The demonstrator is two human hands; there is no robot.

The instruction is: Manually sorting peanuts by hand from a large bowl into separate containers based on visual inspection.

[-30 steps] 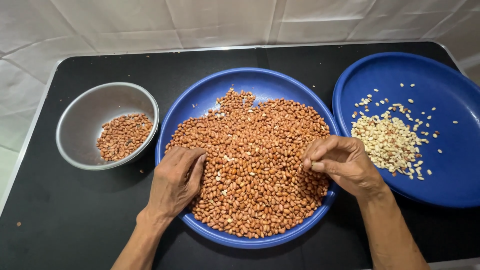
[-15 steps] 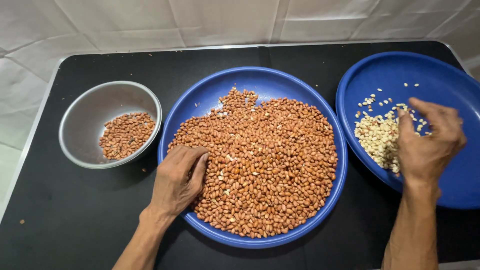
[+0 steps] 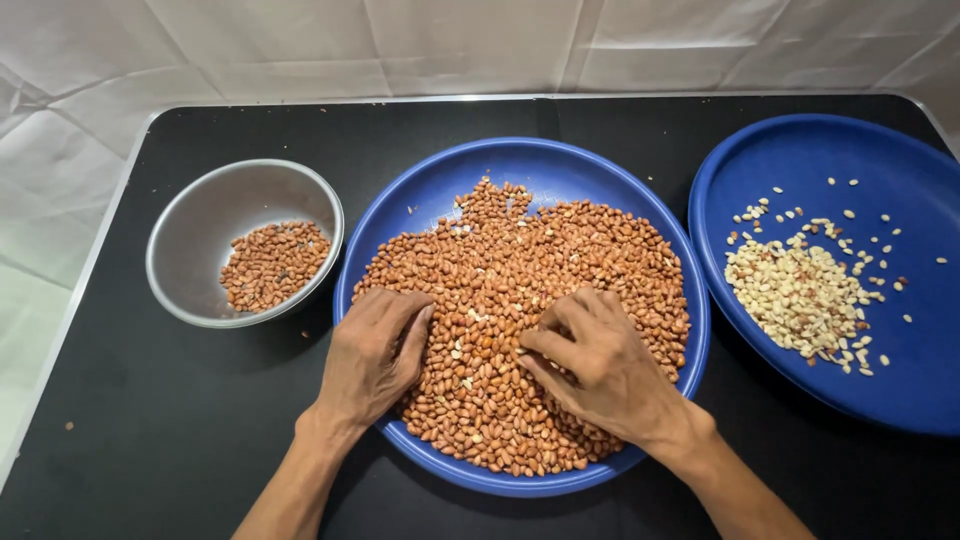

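red-brown skinned peanuts (image 3: 540,300), loose and heaped, fill the middle round blue plastic plate (image 3: 430,195) on the black surface (image 3: 120,420). both hands rest in the near half of the heap.

left hand (image 3: 375,355): palm down, fingers together and slightly curled, lying flat on the nuts at the plate's near-left edge. grip slack; whether anything lies under the palm cannot be told.

right hand (image 3: 600,365): fingers bent inward, thumb and forefinger drawn narrow toward each other over the nuts just left of the knuckles. whether a kernel is pinched between the tips cannot be told.

handling, as judged: each kernel is light, hard, small and smooth, and would likely roll or slip off a loose hold. the papery skin looks thin and liable to flake under rubbing. best taken singly between thumb tip and forefinger tip, across the short width; a handful would be scooped with a cupped palm. the heap shifts freely, so pressing sideways would push nuts toward the rim.

around the grip: well to the left of the left hand, a round grey metal bowl (image 3: 200,215) holds a small lot of the same red-brown nuts. well to the right of the right hand, a second blue plastic plate (image 3: 800,160) carries pale skinless peanuts (image 3: 795,295), some scattered.
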